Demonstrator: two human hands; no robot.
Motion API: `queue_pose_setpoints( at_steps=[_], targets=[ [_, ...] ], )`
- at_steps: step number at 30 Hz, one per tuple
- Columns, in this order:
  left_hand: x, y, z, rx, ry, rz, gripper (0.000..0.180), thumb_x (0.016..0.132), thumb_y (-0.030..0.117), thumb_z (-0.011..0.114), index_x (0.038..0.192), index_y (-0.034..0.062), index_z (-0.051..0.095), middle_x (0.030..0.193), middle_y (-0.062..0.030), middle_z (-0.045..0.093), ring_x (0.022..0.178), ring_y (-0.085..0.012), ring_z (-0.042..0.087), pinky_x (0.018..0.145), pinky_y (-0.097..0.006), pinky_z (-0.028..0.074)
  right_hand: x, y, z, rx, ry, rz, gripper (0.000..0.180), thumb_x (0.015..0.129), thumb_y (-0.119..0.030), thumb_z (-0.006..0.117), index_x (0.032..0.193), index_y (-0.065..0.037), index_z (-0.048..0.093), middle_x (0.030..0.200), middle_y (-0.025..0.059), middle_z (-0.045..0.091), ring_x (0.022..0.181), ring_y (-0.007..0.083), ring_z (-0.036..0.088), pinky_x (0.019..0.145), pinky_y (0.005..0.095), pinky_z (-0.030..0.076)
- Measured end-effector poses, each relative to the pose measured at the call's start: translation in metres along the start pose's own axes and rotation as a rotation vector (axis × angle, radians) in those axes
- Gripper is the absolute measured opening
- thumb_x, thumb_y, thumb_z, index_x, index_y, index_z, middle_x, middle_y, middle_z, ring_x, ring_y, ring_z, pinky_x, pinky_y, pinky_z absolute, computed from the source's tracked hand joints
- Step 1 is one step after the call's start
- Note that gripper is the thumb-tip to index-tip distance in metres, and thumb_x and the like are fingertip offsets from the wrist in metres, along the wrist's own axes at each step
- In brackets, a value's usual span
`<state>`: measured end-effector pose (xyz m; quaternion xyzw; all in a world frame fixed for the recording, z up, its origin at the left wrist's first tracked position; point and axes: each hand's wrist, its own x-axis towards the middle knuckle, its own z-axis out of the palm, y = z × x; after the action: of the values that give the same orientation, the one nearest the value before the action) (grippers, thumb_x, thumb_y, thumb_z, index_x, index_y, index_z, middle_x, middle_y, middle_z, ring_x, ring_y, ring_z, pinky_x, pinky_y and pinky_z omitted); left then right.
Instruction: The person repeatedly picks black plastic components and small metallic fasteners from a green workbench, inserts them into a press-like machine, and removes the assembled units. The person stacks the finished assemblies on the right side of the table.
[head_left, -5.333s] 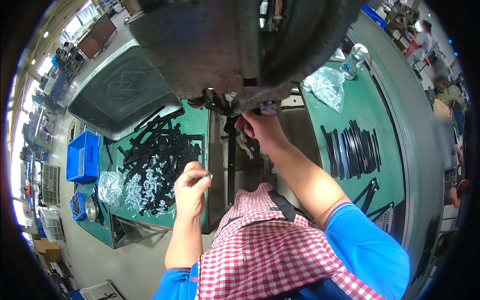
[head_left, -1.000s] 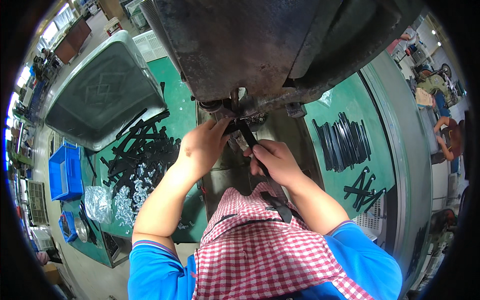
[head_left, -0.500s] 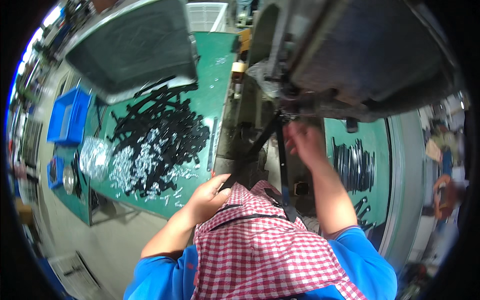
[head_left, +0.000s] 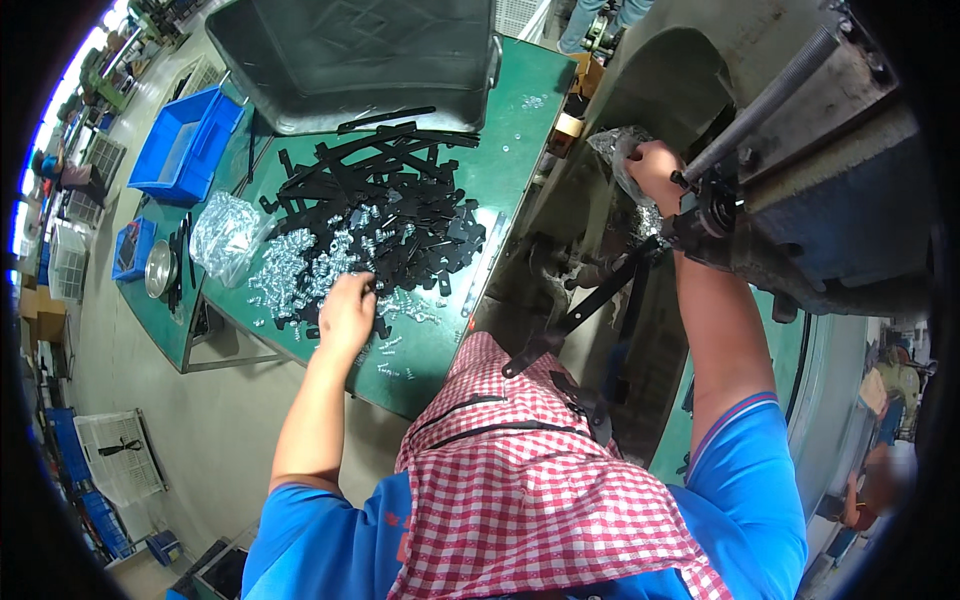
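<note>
My left hand (head_left: 346, 314) is at the near edge of a pile of black flat metal strips (head_left: 345, 175) mixed with small silver spring-like parts (head_left: 288, 264). Its fingers are pinched together, and what they hold, if anything, is too small to make out. My right hand (head_left: 656, 178) reaches past the machine head into a clear plastic bag (head_left: 622, 150), fingers curled and partly hidden; small shiny pieces show below it. A black strip with holes (head_left: 578, 322) slants from the machine head (head_left: 705, 215) down to my apron, with neither hand on it. A second dark bar (head_left: 632, 315) hangs beside it.
A large grey metal tray (head_left: 365, 70) leans on the green table (head_left: 520, 140) behind the pile. Blue bins (head_left: 180, 150), another plastic bag (head_left: 225, 240) and a round metal dish (head_left: 160, 268) stand left. The bulky machine body (head_left: 850, 200) fills the right.
My left hand has left my apron's edge and moved up-left onto the pile. My right hand has gone from below the machine head up to the plastic bag. The view has shifted.
</note>
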<state>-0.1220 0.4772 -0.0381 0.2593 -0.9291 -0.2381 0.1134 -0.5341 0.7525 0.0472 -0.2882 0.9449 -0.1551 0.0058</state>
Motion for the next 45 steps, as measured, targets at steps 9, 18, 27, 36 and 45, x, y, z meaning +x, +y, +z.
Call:
queue_pose_setpoints(
  at_steps=[9, 18, 27, 36, 45],
  targets=[
    [0.038, -0.073, 0.016, 0.255, -0.075, 0.182, 0.019, 0.07, 0.005, 0.066, 0.088, 0.0025, 0.059, 0.09, -0.0162, 0.058, 0.086, -0.0345, 0.056, 0.076, -0.041, 0.046, -0.001, 0.008, 0.012, 0.16, 0.186, 0.031, 0.02, 0.07, -0.023, 0.067, 0.078, -0.005, 0.066, 0.073, 0.015, 0.064, 0.068, 0.0308, 0.062, 0.06, 0.0369, 0.047],
    [0.045, -0.021, 0.005, -0.385, -0.141, -0.188, 0.027, 0.081, -0.003, 0.048, 0.108, 0.0028, 0.048, 0.072, -0.0108, 0.057, 0.065, -0.022, 0.062, 0.061, -0.033, 0.049, -0.081, 0.023, -0.006, 1.008, 0.318, 0.214, 0.019, 0.083, -0.017, 0.06, 0.094, -0.001, 0.059, 0.078, 0.0045, 0.061, 0.062, 0.0136, 0.056, 0.054, 0.028, 0.044],
    [0.047, 0.02, 0.014, 0.508, -0.292, -0.161, 0.045, 0.073, 0.044, 0.065, 0.09, 0.0024, 0.065, 0.093, -0.0155, 0.06, 0.087, -0.0307, 0.061, 0.073, -0.04, 0.052, -0.179, -0.062, -0.049, 1.003, 0.342, 0.081, 0.014, 0.083, -0.002, 0.062, 0.097, 0.002, 0.061, 0.084, 0.0071, 0.065, 0.069, 0.0106, 0.062, 0.061, 0.0249, 0.052],
    [0.048, 0.011, 0.018, 0.408, -0.416, -0.269, 0.038, 0.07, 0.042, 0.07, 0.094, 0.0121, 0.069, 0.1, -0.0101, 0.065, 0.095, -0.0265, 0.063, 0.079, -0.039, 0.05, -0.185, -0.071, -0.051, 0.873, 0.355, 0.0, 0.006, 0.084, 0.0, 0.059, 0.088, 0.004, 0.062, 0.078, 0.0051, 0.064, 0.067, 0.0105, 0.062, 0.063, 0.0242, 0.052],
    [0.039, 0.006, -0.005, 0.176, -0.137, -0.229, 0.031, 0.077, 0.035, 0.061, 0.083, 0.005, 0.066, 0.086, -0.0157, 0.065, 0.085, -0.032, 0.062, 0.073, -0.041, 0.049, -0.186, -0.067, -0.053, 0.306, 0.594, -0.224, 0.016, 0.071, -0.005, 0.068, 0.087, -0.004, 0.064, 0.077, 0.012, 0.064, 0.072, 0.0229, 0.062, 0.066, 0.0304, 0.046]
  ],
)
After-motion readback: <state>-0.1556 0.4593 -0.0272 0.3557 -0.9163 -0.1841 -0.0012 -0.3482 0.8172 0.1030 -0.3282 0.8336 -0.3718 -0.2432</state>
